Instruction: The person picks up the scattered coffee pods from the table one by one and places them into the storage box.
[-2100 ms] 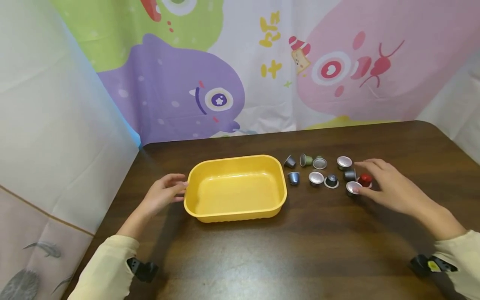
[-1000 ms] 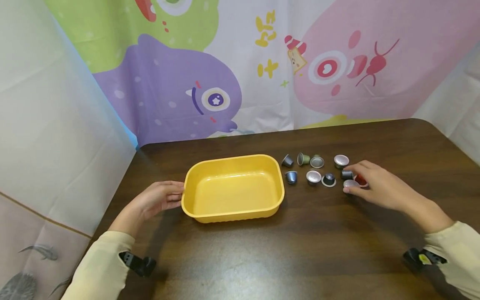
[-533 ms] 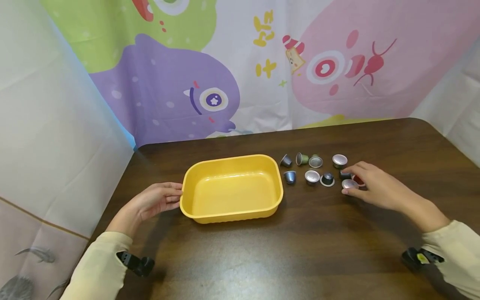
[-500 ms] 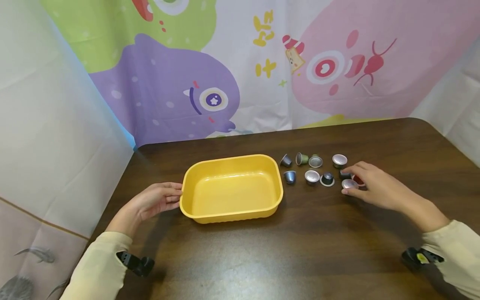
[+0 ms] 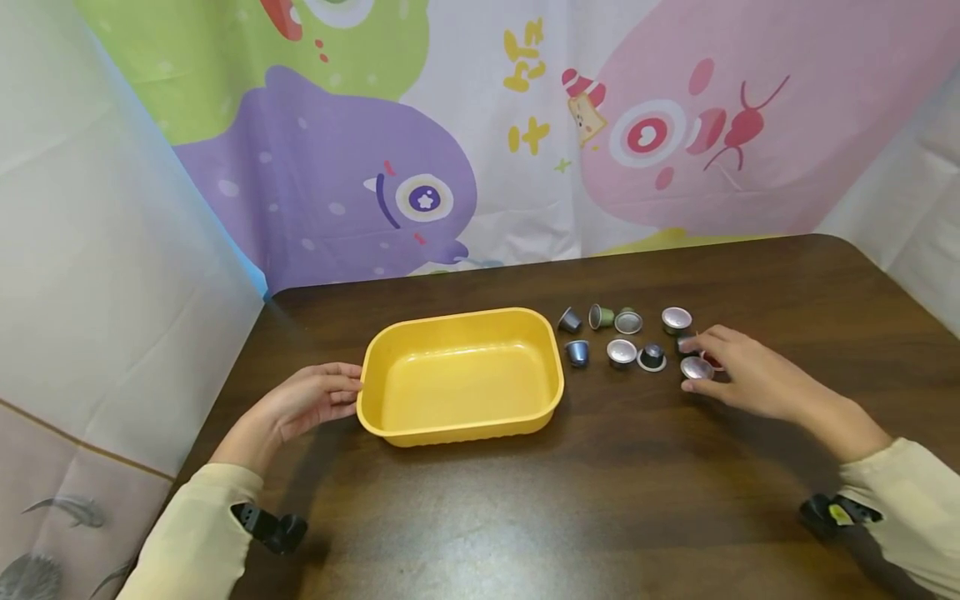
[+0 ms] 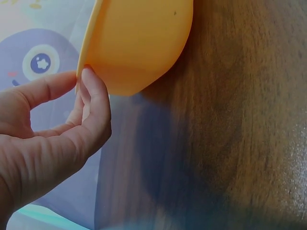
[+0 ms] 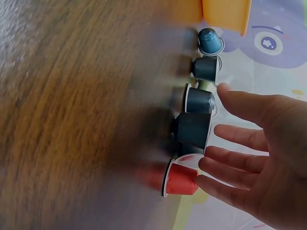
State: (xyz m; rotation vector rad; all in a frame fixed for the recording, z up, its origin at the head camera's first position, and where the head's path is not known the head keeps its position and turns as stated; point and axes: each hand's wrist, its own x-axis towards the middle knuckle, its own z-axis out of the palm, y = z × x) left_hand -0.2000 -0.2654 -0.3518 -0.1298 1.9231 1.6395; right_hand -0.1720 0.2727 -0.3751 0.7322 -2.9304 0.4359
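Note:
My left hand (image 5: 315, 402) is at the yellow basin's (image 5: 371, 342) left side. In the left wrist view, its thumb and fingertips meet at the rim (image 6: 87, 43) and pinch the edge. On the right, my right hand (image 5: 757, 375) reaches around a small group of coffee capsules with fingers spread. The group has a silver-lidded capsule (image 5: 697, 368), a dark one (image 5: 684, 345) partly hidden by the fingers, and a red one (image 7: 182, 179), mostly covered in the head view. The right wrist view shows the fingertips close to these capsules, not gripping; contact is unclear.
Between basin and right hand lie more capsules: a blue one (image 5: 577, 353), a grey one (image 5: 570, 320), a green one (image 5: 602, 317), a black one (image 5: 652, 357) and several silver-lidded ones (image 5: 622, 352). Behind the brown table (image 5: 450, 517) hangs a cartoon-printed cloth (image 5: 517, 200).
My left fingers have moved onto the basin's rim. My right hand has moved lower over the capsule group, covering more of the red capsule. The view has shifted slightly.

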